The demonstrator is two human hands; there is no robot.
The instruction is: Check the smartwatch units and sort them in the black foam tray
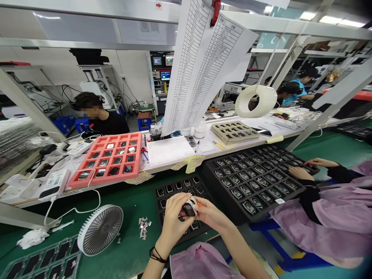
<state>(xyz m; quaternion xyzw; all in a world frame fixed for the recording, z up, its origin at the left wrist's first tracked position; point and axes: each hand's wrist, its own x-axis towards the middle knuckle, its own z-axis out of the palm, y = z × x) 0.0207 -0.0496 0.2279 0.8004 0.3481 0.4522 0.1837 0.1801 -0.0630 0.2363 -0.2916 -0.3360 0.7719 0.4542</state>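
My left hand (173, 217) and my right hand (209, 214) meet over a black slotted tray (167, 193) on the green mat. Together they pinch a small dark watch body (189, 209) with a white part behind it. My right hand also has something orange (198, 202) between its fingers. The tray holds several more watch bodies in its slots.
A larger black tray (221, 186) full of watch bodies lies to the right, where a co-worker's hands (299, 172) in pink sleeves work. A small fan (100, 229), paper scraps (144, 226), a red tray (110, 159), hanging sheets (203, 66) and a tape roll (255, 101) surround me.
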